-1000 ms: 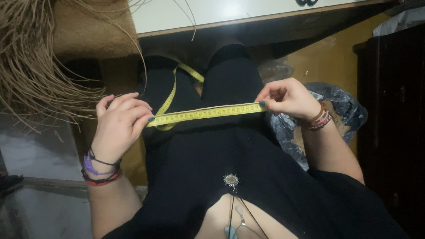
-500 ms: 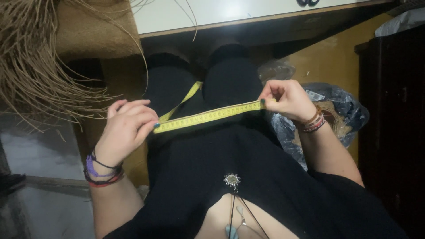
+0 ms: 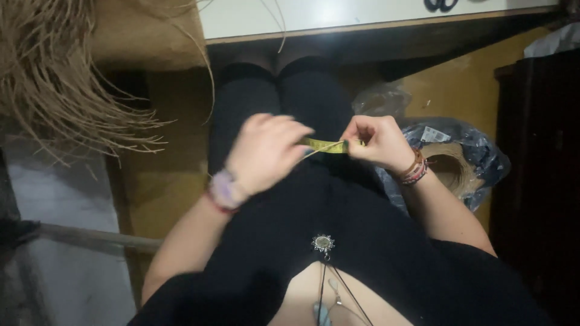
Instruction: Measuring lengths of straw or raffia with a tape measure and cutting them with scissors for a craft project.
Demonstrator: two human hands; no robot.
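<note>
A yellow measuring tape runs in a short stretch between my two hands above my lap in black trousers. My left hand is closed over its left end, fingers curled and slightly blurred. My right hand pinches the tape's right end between thumb and fingers. The hands are close together, only a few centimetres of tape showing. A thin pale strand seems to lie along the tape.
A bundle of long straw-coloured fibres hangs at the upper left. A white table edge lies ahead above my knees. A dark plastic bag with a coil of fibre sits at my right, beside a dark cabinet.
My left hand has slid right along the tape toward my right hand, so the stretched span is much shorter. The loose loop of tape over my knee is no longer seen.
</note>
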